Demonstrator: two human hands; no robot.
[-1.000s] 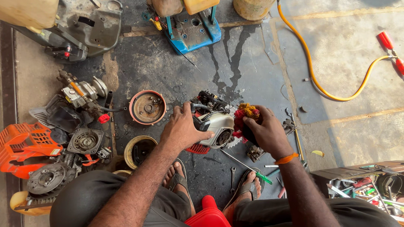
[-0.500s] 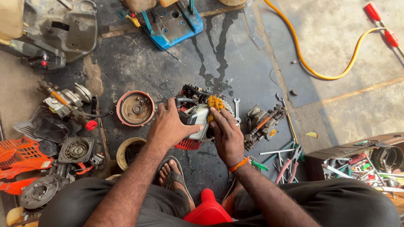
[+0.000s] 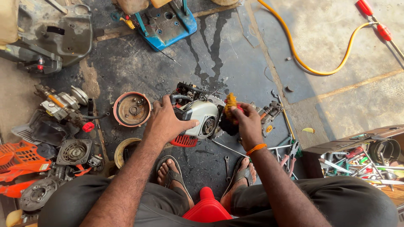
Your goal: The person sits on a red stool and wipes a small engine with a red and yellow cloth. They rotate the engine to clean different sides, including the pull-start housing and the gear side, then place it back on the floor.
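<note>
Wiping at the small engine (image 3: 198, 117) in the centre of the frame, I judge the work goes best if I keep the block pinned hard to the oily floor (image 3: 235, 50) so it cannot skid, and press the rag (image 3: 230, 113) in short strokes along the grey housing rather than over the toothed edge behind it, where cloth could snag.

Starting with the biggest things: my knees fill the bottom of the frame, a red seat (image 3: 206, 208) between them, and my sandalled feet sit just below the engine.

My left forearm runs up from lower left. The left hand (image 3: 166, 120) lies palm-down across the engine's left side, fingers wrapped over the top and thumb stretched along the housing, clamping it.

My right forearm comes up from lower right, an orange band (image 3: 255, 148) at the wrist. The right hand (image 3: 246, 124) is bunched around the yellow, red and dark rag, which touches the engine's right side.

A round rusty cover (image 3: 131, 110) lies just left of my left hand.
</note>
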